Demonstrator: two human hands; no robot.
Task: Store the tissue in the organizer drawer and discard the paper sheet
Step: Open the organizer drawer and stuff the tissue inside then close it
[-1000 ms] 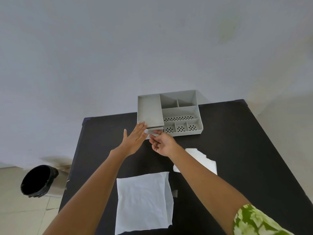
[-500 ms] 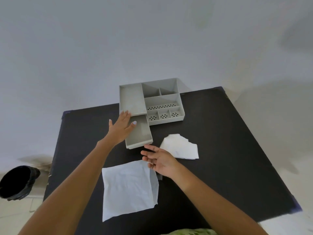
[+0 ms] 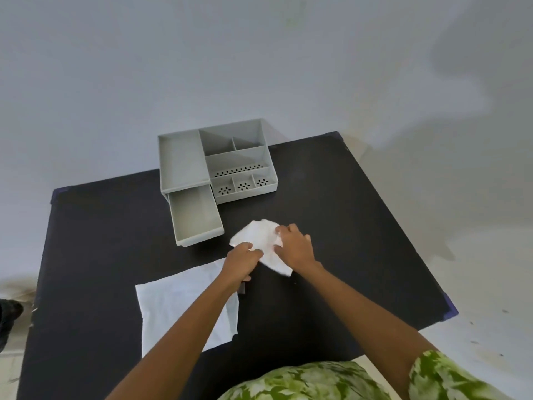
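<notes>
Both my hands are on the crumpled white tissue (image 3: 261, 241) in the middle of the black table (image 3: 360, 226). My left hand (image 3: 241, 259) is curled over the tissue's near-left edge, fingers closed down on it, knuckles facing up at me. My right hand (image 3: 294, 246) grips the right side, fingertips pinching into the folds, thumb tucked under where I can't see it. The tissue bunches up between the two hands, one corner poking out toward me below my right wrist; whether it's lifted clear of the table I can't tell.

Just beyond and to the left sits the grey organizer (image 3: 230, 160) at the far edge of the table, against the wall. Its top has a long tray on the left and smaller compartments on the right, some with perforated bottoms. The drawer (image 3: 196, 217) under the left part is pulled well out toward me, open, nothing visible inside. Its front corner is near the tissue but not touching.

Closer to me, the flat white paper sheet (image 3: 178, 307) lies on the table, partly under my left forearm. A small dark grey object (image 3: 241, 288) peeks out beside my left wrist at the sheet's right edge; I can't make out what it is. My green patterned sleeve (image 3: 444, 376) shows at the bottom right.
</notes>
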